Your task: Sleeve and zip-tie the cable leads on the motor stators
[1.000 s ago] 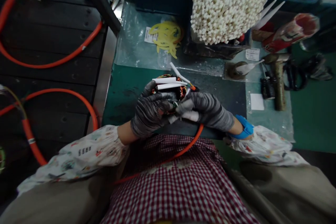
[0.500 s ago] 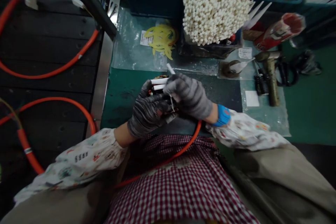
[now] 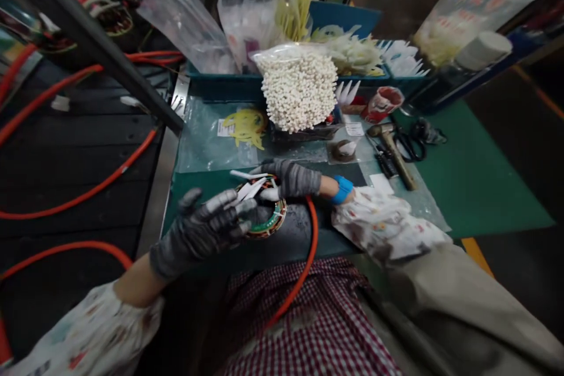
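Observation:
A ring-shaped motor stator (image 3: pixel 279 217) with a green circuit board and copper-coloured edge lies at the front of the bench. White sleeves (image 3: pixel 252 190) stick up from its wires, and an orange cable (image 3: pixel 314 235) runs from beside it toward my lap. My right hand (image 3: pixel 296 180), in a grey striped glove, grips the stator's upper right, the thumb inside the ring. At the ring's left side, my left hand (image 3: pixel 202 230) is open with fingers spread. Its fingertips overlap the stator's edge; whether they touch it I cannot tell.
Behind the stator lie yellow ties (image 3: pixel 247 128) on plastic film and a bundle of thin white sticks (image 3: pixel 299 91). A hammer (image 3: pixel 399 158), black scissors (image 3: pixel 414 147) and a red can (image 3: pixel 382 104) are at right. A dark metal post (image 3: pixel 97 47) slants across the left.
The view has tilted up, showing more of the bench's back. My left hand has come off the stator and spread its fingers. The ring now shows, with my right hand on it.

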